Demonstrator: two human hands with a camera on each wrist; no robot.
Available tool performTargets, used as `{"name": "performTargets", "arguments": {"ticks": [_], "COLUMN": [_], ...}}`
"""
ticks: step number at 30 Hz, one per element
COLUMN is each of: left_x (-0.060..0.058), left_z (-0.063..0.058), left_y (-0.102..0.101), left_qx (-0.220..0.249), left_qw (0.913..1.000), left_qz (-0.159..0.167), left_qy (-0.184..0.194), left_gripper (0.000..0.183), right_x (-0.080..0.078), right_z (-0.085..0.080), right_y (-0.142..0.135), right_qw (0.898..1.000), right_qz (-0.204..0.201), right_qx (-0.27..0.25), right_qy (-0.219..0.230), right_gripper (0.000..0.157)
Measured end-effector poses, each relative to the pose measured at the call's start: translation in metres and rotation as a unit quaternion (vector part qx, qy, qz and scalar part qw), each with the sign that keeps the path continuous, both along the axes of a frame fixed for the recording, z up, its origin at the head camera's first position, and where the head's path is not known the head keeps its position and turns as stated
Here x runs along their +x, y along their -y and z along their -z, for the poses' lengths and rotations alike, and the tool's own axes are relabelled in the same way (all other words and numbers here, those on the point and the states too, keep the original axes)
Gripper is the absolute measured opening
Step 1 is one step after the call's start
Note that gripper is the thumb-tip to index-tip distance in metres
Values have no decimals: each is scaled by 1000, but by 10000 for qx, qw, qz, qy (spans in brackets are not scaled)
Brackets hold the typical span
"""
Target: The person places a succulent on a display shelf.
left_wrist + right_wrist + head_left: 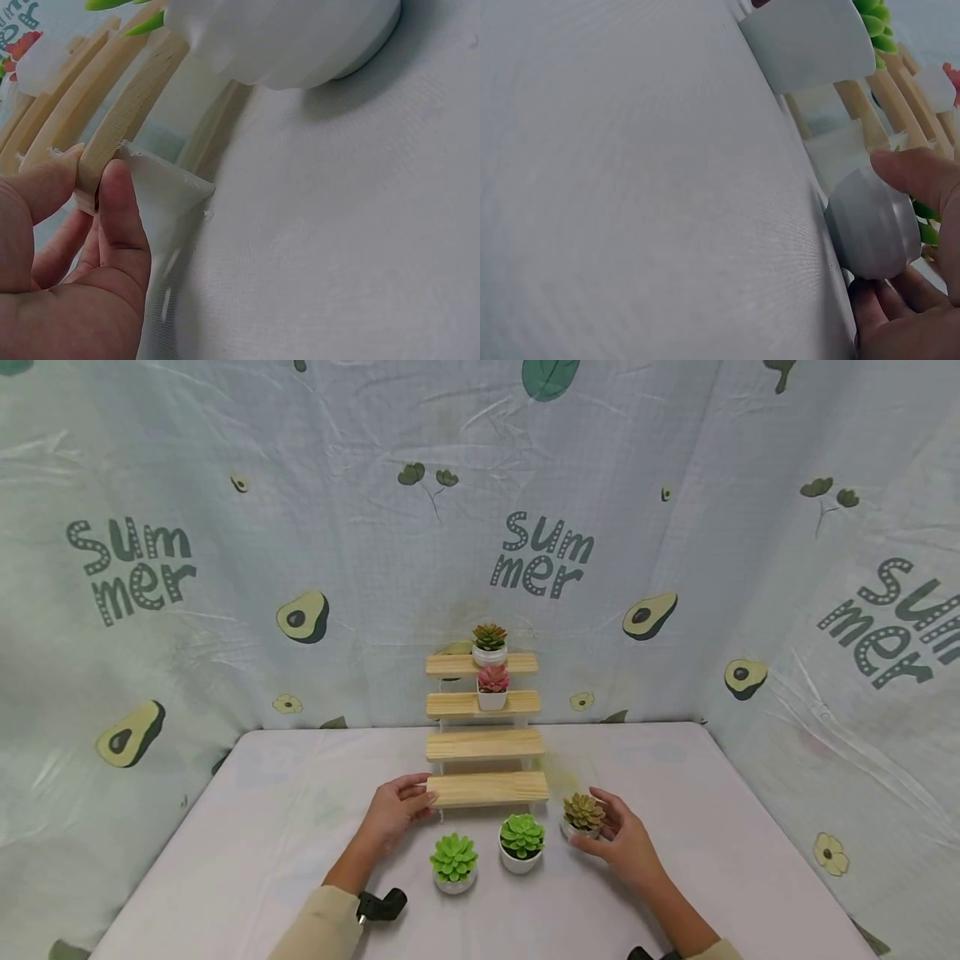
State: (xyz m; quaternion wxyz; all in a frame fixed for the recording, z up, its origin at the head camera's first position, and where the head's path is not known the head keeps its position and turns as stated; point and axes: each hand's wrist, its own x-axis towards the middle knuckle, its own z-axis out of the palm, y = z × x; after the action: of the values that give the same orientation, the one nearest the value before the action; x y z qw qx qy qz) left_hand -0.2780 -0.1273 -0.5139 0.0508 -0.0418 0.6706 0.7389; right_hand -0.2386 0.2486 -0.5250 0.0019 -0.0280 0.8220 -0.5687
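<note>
With thumb and fingers, my left hand (397, 810) pinches the left end of the lowest wooden step (487, 789) of a tiered display stand; the left wrist view shows the thumb on one face of the board (124, 112) and fingers on the other. To the right of the stand, my right hand (626, 843) holds a brownish-green potted succulent (583, 812). Its thumb and fingers lie on opposite sides of the white ribbed pot (874, 225), whose base is right at the tabletop. Between the hands stand two bright green potted succulents, one nearer the left (453, 860) and one in the middle (521, 839).
A red succulent in a square white pot (492, 687) stands on the second step from the top. Above it, a green-orange succulent (490, 643) sits on the top step. Printed cloth (360, 552) hangs behind and beside the white-covered table (300, 793).
</note>
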Motion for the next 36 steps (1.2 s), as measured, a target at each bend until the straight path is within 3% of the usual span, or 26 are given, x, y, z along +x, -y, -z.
{"name": "performTargets", "arguments": {"ticks": [9, 18, 28, 36], "left_x": [1, 1, 0, 1], "left_z": [-2, -1, 0, 0], "left_y": [-1, -2, -1, -1], "left_qx": [-29, 6, 29, 33], "left_qw": [10000, 10000, 10000, 10000], "left_qz": [-28, -16, -77, -6], "left_qy": [33, 28, 37, 2], "left_gripper": [44, 44, 43, 45], "right_x": [-3, -2, -5, -11], "right_z": [0, 2, -6, -18], "right_y": [0, 1, 9, 13], "right_qw": [9991, 9986, 9991, 9988], "right_qz": [204, 361, 426, 364], "right_qx": [-228, -232, -8, -275], "right_qy": [297, 313, 55, -175], "right_gripper": [77, 74, 70, 69]}}
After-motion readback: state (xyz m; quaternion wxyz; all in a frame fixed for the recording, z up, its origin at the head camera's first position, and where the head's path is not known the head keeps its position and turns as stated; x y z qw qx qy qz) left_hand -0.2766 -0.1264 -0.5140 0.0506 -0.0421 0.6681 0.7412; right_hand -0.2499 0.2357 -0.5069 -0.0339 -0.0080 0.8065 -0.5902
